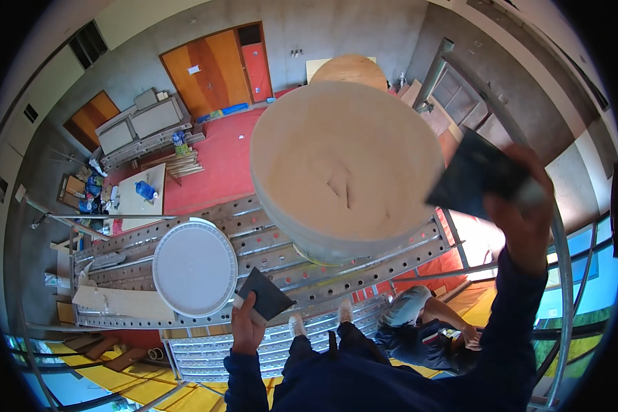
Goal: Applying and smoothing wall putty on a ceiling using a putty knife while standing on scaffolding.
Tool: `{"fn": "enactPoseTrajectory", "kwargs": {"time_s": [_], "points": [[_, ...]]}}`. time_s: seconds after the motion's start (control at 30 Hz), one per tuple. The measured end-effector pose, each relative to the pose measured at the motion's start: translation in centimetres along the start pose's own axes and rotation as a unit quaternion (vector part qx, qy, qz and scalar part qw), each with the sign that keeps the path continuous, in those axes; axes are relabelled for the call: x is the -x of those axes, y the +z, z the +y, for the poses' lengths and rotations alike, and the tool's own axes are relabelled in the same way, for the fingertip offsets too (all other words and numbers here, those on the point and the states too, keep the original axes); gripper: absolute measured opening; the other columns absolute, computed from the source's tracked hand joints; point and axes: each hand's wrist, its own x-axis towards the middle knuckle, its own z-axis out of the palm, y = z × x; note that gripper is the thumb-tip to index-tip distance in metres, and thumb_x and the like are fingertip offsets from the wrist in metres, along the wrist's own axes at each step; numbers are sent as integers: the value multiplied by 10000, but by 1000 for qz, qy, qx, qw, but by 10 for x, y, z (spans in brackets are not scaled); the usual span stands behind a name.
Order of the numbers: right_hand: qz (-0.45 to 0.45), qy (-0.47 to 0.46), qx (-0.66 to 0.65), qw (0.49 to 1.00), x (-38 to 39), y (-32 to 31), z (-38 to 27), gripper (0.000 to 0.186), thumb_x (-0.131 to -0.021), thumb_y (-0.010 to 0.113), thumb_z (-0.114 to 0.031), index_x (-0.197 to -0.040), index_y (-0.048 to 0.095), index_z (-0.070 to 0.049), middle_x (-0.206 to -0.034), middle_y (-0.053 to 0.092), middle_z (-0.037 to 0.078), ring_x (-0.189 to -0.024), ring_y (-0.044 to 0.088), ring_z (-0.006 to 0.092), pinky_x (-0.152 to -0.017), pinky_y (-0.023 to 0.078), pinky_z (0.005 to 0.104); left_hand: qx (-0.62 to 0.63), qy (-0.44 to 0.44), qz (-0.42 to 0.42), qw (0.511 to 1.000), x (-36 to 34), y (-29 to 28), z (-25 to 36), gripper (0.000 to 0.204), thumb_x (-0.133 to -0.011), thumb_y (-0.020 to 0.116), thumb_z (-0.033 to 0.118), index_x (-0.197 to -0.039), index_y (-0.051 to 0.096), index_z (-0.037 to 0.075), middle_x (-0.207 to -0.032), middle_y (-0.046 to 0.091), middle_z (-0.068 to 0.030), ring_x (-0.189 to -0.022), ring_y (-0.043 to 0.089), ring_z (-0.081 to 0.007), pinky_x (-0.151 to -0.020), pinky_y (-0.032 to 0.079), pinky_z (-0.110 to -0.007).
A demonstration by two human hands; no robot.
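My left hand (247,319), low in the middle, grips a small dark square plate-like tool (268,294) near a white round lid (193,266) lying on the scaffold platform (261,275). Raised at the right, my right hand (522,213) holds a larger dark flat square tool (470,172) beside the rim of a big white bucket (347,158). Smooth beige paste fills the bucket to near its top, with small creases in the middle of the surface.
Metal rails (559,288) flank me. Another person (405,323) is below at the lower right. A cardboard strip (120,302) lies left of the lid. Beyond are a red floor (213,172), a table (130,182) with a blue bottle, stacked panels (147,123) and wooden doors (202,75).
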Motion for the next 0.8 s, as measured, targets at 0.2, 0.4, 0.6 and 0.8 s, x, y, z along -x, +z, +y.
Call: {"fn": "enactPoseTrajectory", "kwargs": {"time_s": [0.2, 0.4, 0.6, 0.8], "points": [[-450, -260, 207, 829, -99, 104, 86, 312, -734, 566, 34, -1018, 607, -89, -966, 572, 67, -983, 546, 247, -833, 421, 382, 64, -50, -12, 997, 2, -6, -8, 308, -918, 506, 223, -1172, 503, 49, -1106, 592, -76, -1027, 575, -216, -915, 447, -392], [-507, -379, 336, 697, -128, 174, 129, 334, -788, 547, -50, -1069, 608, -220, -1003, 587, -15, -957, 574, 188, -730, 431, 374, 84, -52, 9, 995, 15, -10, -21, 296, -926, 488, 221, -1165, 507, 47, -1104, 593, -77, -1025, 576, -220, -918, 442, -392], [-544, -326, 319, 705, -139, 187, 129, 395, -774, 528, 13, -1114, 579, -181, -1079, 588, 1, -1047, 543, 202, -824, 430, 395, 95, -44, 54, 993, 22, -39, -37, 351, -921, 489, 235, -1203, 478, 27, -1127, 579, -114, -1044, 566, -260, -939, 424, -412], [-526, -273, 337, 732, -139, 153, 127, 353, -773, 516, 26, -1077, 593, -136, -1030, 603, 57, -950, 581, 271, -822, 452, 387, 70, -50, 30, 996, 21, -39, -31, 376, -914, 500, 250, -1213, 467, 24, -1131, 575, -125, -1048, 563, -271, -949, 418, -415]]}}
